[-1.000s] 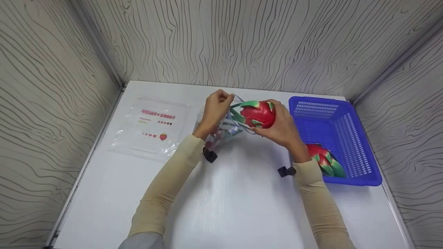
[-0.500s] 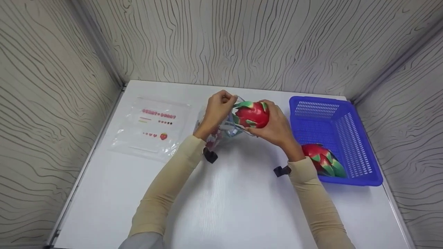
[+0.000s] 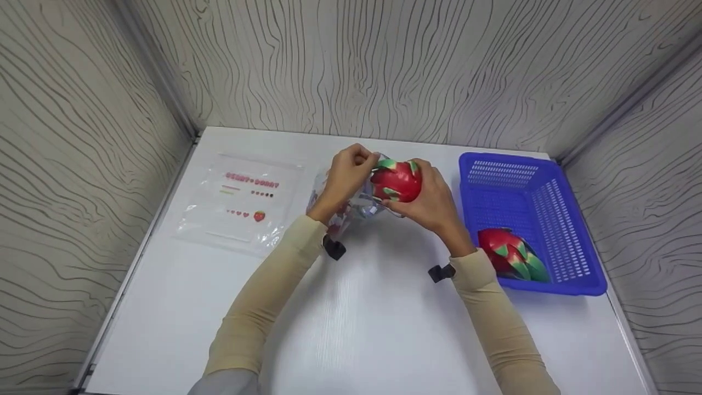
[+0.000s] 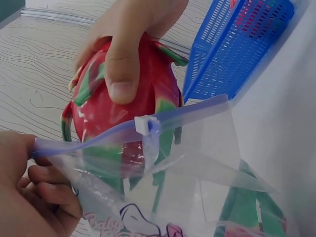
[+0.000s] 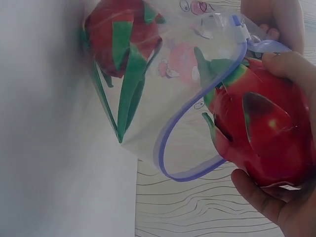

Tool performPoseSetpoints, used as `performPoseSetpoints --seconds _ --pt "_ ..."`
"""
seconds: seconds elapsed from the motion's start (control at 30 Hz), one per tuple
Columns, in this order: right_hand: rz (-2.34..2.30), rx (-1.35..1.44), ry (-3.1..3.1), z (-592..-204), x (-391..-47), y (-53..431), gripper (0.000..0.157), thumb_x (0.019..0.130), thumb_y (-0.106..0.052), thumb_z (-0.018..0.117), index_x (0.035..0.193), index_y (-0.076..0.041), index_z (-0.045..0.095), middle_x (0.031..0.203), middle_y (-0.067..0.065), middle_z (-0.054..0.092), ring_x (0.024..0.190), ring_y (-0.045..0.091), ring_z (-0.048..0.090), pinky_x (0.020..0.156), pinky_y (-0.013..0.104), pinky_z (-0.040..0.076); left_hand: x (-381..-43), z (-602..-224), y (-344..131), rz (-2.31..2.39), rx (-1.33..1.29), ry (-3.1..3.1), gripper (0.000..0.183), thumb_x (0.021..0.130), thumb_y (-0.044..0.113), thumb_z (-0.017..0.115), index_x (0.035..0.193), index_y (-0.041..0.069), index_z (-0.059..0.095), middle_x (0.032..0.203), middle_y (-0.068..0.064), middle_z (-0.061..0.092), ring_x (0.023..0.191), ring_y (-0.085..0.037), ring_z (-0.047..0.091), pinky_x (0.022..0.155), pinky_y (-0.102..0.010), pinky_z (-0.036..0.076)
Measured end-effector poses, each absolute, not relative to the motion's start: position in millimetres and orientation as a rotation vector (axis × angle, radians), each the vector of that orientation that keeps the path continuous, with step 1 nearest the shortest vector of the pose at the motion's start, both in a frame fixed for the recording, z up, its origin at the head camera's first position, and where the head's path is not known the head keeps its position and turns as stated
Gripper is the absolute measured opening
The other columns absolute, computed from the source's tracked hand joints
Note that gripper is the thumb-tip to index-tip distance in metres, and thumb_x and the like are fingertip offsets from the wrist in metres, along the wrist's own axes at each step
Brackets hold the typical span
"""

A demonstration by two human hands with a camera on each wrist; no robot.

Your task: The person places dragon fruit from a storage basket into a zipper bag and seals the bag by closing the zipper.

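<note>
Both left hand (image 3: 346, 174) and right hand (image 3: 437, 204) angle inward near the table's (image 3: 362, 329) far edge, fingers clamped on a bag (image 4: 202, 163) rim and a dragon fruit (image 3: 397, 182) respectively.

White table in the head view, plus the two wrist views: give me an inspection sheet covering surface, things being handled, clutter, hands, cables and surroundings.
Surface: white table, shadowed beneath the arms.
Things being handled: held dragon fruit, leafy end at the open mouth of the clear zip bag; bagged dragon fruit inside that bag; basket dragon fruit inside the blue basket.
Clutter: printed flat bag lying at the left.
Left hand: pinches the zip bag's rim.
Right hand: grips the held dragon fruit with its fingers.
Cables: nothing seen.
Surroundings: wood-grain panels behind and at both sides.
</note>
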State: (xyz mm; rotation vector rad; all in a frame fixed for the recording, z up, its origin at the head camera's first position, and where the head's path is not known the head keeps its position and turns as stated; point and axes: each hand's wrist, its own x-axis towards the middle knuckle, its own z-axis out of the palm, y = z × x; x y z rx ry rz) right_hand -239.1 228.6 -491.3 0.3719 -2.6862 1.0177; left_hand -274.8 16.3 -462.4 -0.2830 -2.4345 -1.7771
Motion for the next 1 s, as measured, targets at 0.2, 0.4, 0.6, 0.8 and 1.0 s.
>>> performPoseSetpoints --seconds 0.2,0.4,0.6,0.8,1.0 --pt "0.972 0.405 -2.655 -493.9 -238.0 223.5 0.1 0.077 -0.052 0.092 0.153 -0.01 0.043 0.145 0.017 0.057 0.132 0.034 0.059 0.108 0.056 0.057 -274.1 -462.3 17.8 -1.779 -0.281 -2.45 0.022 0.106 0.03 0.066 0.101 0.008 0.069 0.087 -0.007 0.071 0.073 -0.008 0.055 0.061 -0.02 0.045" --pt "0.964 0.402 -2.656 -495.8 -237.0 219.6 0.101 0.077 -0.055 0.092 0.153 -0.011 0.043 0.144 0.016 0.057 0.132 0.033 0.059 0.108 0.054 0.057 -274.0 -462.6 19.2 -1.782 -0.316 -2.452 0.02 0.105 0.027 0.067 0.101 0.008 0.069 0.083 -0.002 0.07 0.072 -0.007 0.056 0.061 -0.019 0.047" --pt "0.993 0.374 -2.684 -497.2 -237.6 216.6 0.1 0.079 -0.052 0.092 0.154 -0.01 0.041 0.143 0.018 0.057 0.132 0.035 0.059 0.109 0.055 0.056 -273.6 -463.1 18.4 -1.811 -0.401 -2.437 0.018 0.105 0.024 0.068 0.103 0.006 0.07 0.088 -0.004 0.072 0.076 -0.008 0.058 0.066 -0.019 0.051" --pt "1.116 0.287 -2.73 -496.3 -240.3 214.2 0.1 0.082 -0.047 0.092 0.156 -0.009 0.034 0.148 0.021 0.053 0.136 0.038 0.056 0.113 0.057 0.053 -273.6 -463.3 16.7 -1.812 -0.459 -2.43 0.018 0.105 0.026 0.069 0.104 0.007 0.071 0.091 -0.005 0.075 0.079 -0.009 0.061 0.072 -0.02 0.056" --pt "1.183 0.287 -2.754 -494.5 -241.2 212.9 0.102 0.081 -0.049 0.092 0.155 -0.01 0.035 0.147 0.02 0.053 0.135 0.038 0.056 0.112 0.057 0.054 -273.0 -465.5 16.1 -1.848 -0.504 -2.414 0.019 0.105 0.025 0.069 0.108 0.006 0.069 0.096 -0.009 0.076 0.082 -0.011 0.064 0.077 -0.022 0.061"
